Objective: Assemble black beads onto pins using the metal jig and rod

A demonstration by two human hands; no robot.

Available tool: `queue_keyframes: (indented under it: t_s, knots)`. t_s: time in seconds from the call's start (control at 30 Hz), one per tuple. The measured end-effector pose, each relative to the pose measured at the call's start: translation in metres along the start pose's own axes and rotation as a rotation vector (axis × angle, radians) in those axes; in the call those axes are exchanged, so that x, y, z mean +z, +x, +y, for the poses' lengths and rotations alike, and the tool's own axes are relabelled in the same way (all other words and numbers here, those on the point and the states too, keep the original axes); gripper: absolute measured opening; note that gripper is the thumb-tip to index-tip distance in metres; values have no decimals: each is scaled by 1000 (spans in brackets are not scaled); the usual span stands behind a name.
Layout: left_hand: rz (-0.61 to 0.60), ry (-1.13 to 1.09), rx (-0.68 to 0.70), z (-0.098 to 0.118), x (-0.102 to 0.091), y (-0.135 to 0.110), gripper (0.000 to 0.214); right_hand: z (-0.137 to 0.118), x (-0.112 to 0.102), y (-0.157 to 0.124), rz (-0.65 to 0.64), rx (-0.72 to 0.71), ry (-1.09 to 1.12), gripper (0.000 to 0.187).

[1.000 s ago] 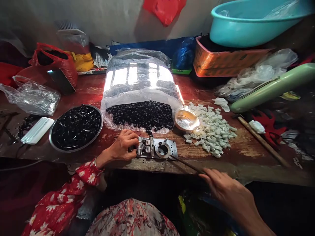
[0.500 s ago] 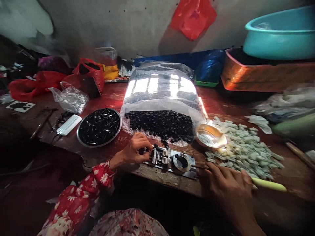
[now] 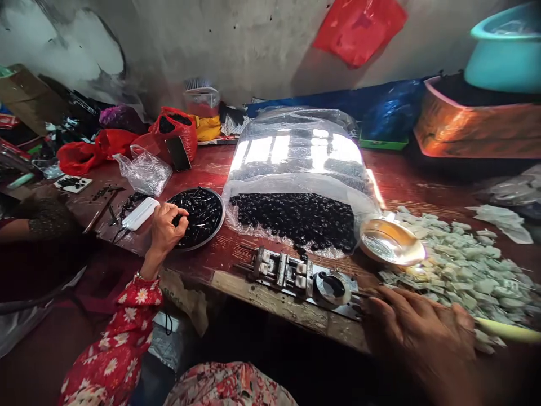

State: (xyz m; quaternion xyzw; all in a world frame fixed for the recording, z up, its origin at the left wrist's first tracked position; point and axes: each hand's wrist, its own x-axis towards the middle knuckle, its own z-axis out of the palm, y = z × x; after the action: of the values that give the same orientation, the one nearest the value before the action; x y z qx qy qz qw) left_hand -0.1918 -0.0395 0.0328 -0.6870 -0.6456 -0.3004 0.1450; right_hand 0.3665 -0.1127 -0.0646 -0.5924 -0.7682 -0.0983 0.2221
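Observation:
My left hand [image 3: 165,226] is at the near left rim of a round metal tray [image 3: 222,217] full of small black parts and thin pins. Its thumb and fingers are curled together in a pinch; what is between them, if anything, is too small to make out. My right hand [image 3: 426,330] lies closed over a lever whose yellow-green handle [image 3: 507,330] sticks out to the right. The lever's rod runs left to a metal jig [image 3: 291,273] at the table edge, which has a round ring [image 3: 333,288] with a dark centre.
Behind the jig a clear plastic bag [image 3: 296,152] spills black pieces [image 3: 296,220]. A shallow bowl [image 3: 393,242] sits beside a heap of pale green parts [image 3: 477,270]. A white box [image 3: 141,213] lies left of the tray. Another person's arm [image 3: 46,220] is at far left.
My left hand has moved left from the jig's end to the tray. My right hand stays on the lever. The view has turned left, bringing another person's arm into sight.

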Motion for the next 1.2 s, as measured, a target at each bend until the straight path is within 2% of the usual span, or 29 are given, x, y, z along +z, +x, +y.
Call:
queue_keyframes:
  t_s: [0.17, 0.27, 0.37, 0.47, 0.57, 0.67, 0.73, 0.87, 0.97, 1.03, 1.1, 1.2]
  knots:
    - [-7, 75, -50, 1, -3, -5, 21, -3, 6, 15, 141, -40, -1, 41]
    - [-3, 82, -59, -1, -4, -1, 19, -18, 4, 27, 112, -48, 56, 39]
    - [-10, 82, -40, -8, -2, 3, 16, -34, 0, 37, 35, -33, 122, 36]
    - [35, 32, -9, -13, 2, 4, 13, -46, -5, 47, -2, 19, 233, 32]
    - [70, -19, -7, -9, 1, 0, 10, -58, -10, 64, -45, 57, 357, 26]
    - [130, 25, -42, 6, -1, -4, 13, -73, -11, 90, -127, 109, 356, 22]
    - [180, 71, -29, 21, 1, -5, 17, -83, -8, 110, -235, 156, 324, 20]
    - [236, 49, 118, 57, 23, 0, 25, -97, 6, 145, -474, 232, 239, 17]
    - [124, 21, 222, 74, 44, 8, 20, -97, 15, 155, -583, 237, 219, 14]
    - [52, -16, 226, 75, 52, 13, 18, -95, 18, 155, -603, 228, 229, 14]
    - [29, -84, 186, 69, 53, 16, 19, -91, 18, 152, -598, 222, 249, 14]
    - [16, -216, 168, 56, 45, 17, 20, -88, 19, 148, -582, 221, 306, 15]
